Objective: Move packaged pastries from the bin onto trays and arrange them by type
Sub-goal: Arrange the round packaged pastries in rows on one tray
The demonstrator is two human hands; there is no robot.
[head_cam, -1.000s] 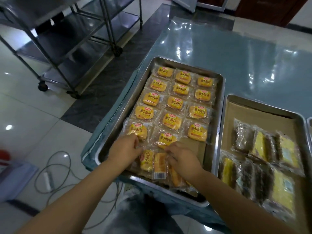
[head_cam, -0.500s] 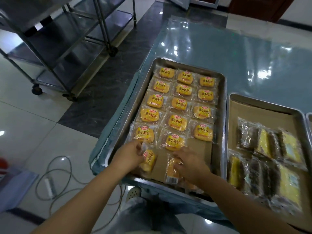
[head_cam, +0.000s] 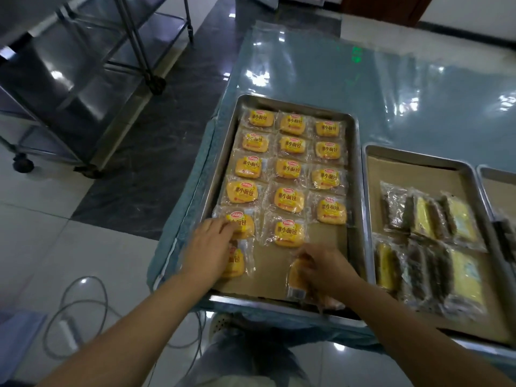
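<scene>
A steel tray (head_cam: 221, 174) lined with brown paper holds several yellow bread packets (head_cam: 289, 197) in rows of three. My left hand (head_cam: 208, 248) lies at the tray's near left corner, its fingers on one yellow bread packet (head_cam: 237, 265) and reaching the packet above it. My right hand (head_cam: 328, 270) is at the tray's near right, closed on a small stack of bread packets (head_cam: 296, 277) that lie label down. Bare paper shows between my hands.
A second steel tray (head_cam: 418, 161) to the right holds brown and yellow cake packets (head_cam: 424, 216). A third tray (head_cam: 498, 175) shows at the right edge. The teal table (head_cam: 363, 88) extends behind. A wheeled metal rack (head_cam: 83, 79) and floor cables (head_cam: 83, 300) are at left.
My hands have drawn apart. The left one has laid a packet at the near left corner; the right one has carried the stack toward the near right. The view has tilted slightly.
</scene>
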